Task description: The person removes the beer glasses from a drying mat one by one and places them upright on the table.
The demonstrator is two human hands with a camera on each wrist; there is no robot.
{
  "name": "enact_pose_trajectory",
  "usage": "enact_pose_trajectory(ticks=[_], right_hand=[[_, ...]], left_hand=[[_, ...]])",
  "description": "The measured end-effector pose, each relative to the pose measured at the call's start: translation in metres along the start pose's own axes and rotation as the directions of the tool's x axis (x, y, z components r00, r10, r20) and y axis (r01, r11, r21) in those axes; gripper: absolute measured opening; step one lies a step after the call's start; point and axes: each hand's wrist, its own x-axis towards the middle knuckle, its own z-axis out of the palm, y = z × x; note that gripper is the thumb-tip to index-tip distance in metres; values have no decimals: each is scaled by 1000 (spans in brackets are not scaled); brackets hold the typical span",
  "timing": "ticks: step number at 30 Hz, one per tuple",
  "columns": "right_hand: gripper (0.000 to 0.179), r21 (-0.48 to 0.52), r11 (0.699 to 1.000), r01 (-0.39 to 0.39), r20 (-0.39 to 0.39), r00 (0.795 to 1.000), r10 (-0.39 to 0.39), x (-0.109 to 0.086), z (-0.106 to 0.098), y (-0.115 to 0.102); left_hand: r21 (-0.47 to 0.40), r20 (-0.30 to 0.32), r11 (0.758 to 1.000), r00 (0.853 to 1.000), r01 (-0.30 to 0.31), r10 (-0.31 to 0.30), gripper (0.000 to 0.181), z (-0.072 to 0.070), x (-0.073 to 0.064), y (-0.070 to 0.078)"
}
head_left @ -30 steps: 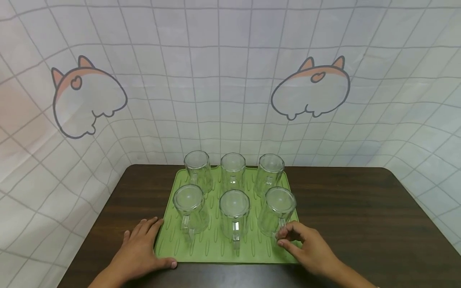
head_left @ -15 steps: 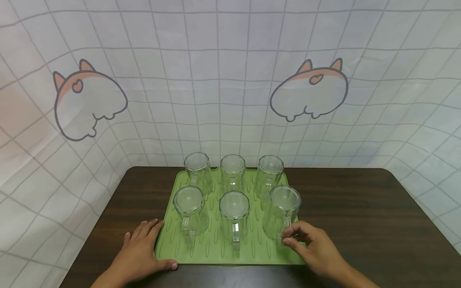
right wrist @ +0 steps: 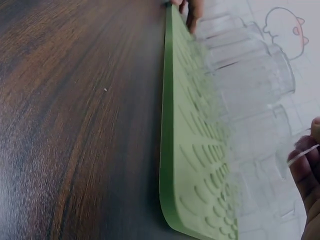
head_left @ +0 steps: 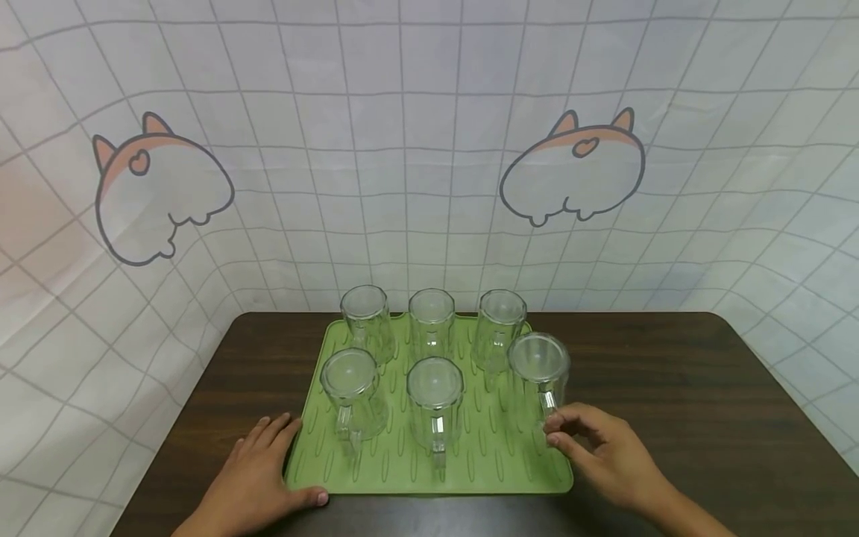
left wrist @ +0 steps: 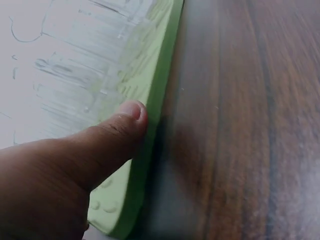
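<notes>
A clear glass mug [head_left: 539,365], bottom up, is at the front right of the green mat [head_left: 496,470]; my right hand [head_left: 607,451] pinches its handle between thumb and fingers. In the head view that mug overlaps the mat's right edge and stands higher than its neighbours. My left hand [head_left: 251,473] lies with fingers spread at the mat's left front corner, thumb [left wrist: 132,111] on its front rim. Two more upside-down mugs fill the front row, a left one [head_left: 352,388] and a middle one [head_left: 435,395], handles toward me.
Three more upturned glass mugs stand in the mat's back row, among them a back right mug [head_left: 499,321]. The mat lies on a dark wooden table [head_left: 671,403]. A white grid-patterned curtain [head_left: 443,149] with cartoon animals rises behind and at both sides.
My right hand has moved right and slightly up with the front right mug, away from the middle one. The left hand stays at the mat's corner. The other mugs keep their places.
</notes>
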Motion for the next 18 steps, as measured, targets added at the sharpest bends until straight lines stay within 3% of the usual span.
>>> enact_pose_trajectory(ticks=[7,12,15,18], right_hand=[[35,-60,997,46,-25,999,-48,1,-8,-1],[43,-109,992,67,-22,997,-69,4,-13,-4],[48,-137,987,81,-17,996,-84,6,-16,-5],[52,-157,983,90,-16,995,-94,8,-18,-7]], left_hand=[[-29,-102,999,994,29,-32,116,-22,-5,7],[-71,-221,997,975,17,-33,94,-42,-9,17],[-99,-342,995,940,-30,-6,80,-53,-11,25],[-121,-468,988,884,-95,28,69,-63,-10,34]])
